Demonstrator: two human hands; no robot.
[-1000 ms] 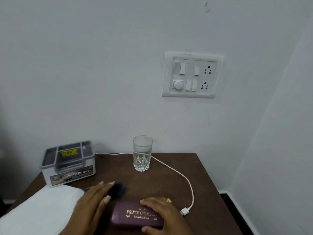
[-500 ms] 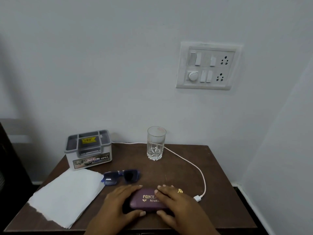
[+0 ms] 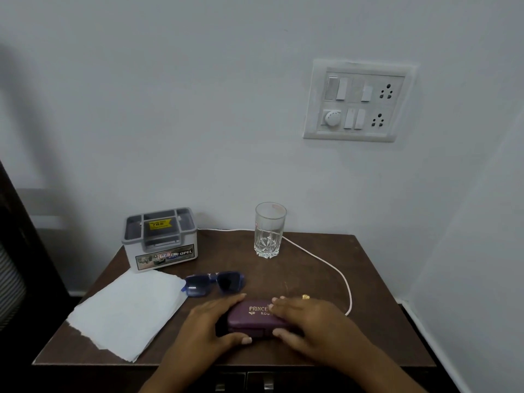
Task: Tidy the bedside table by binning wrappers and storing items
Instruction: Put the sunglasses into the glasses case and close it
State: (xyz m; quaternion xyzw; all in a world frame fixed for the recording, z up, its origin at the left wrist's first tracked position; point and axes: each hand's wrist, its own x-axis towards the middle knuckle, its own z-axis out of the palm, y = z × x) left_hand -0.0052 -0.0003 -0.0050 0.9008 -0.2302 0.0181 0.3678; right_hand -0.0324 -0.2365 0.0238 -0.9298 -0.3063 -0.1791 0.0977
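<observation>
Both hands clasp the case [image 3: 252, 319] by its ends. The left hand [image 3: 211, 324] curls round the left end, fingers over the back and thumb on the front edge. The right hand [image 3: 309, 321] covers the right half, fingertips on the lid and thumb at the front seam. Thumbs set along that seam suggest a hold meant for prising the lid up, while the case is steadied flat on the table [image 3: 368, 279] near its front edge. It is shut, so what it holds cannot be seen. Sunglasses [image 3: 215, 283] lie just behind it, apart from both hands, and are probably what is meant to go inside. Tissue [image 3: 127, 310] lies spread at the left; whether its corner touches the sunglasses or only lies beside them cannot be told. At the back left stands a grey box [image 3: 160, 239] with a compartmented tray on top; a yellow label sits in the middle section, and the others look bare. The glass [image 3: 269, 231] at the back looks empty, and a white cable [image 3: 326, 262] runs past its base toward the right hand. No bin shows.
</observation>
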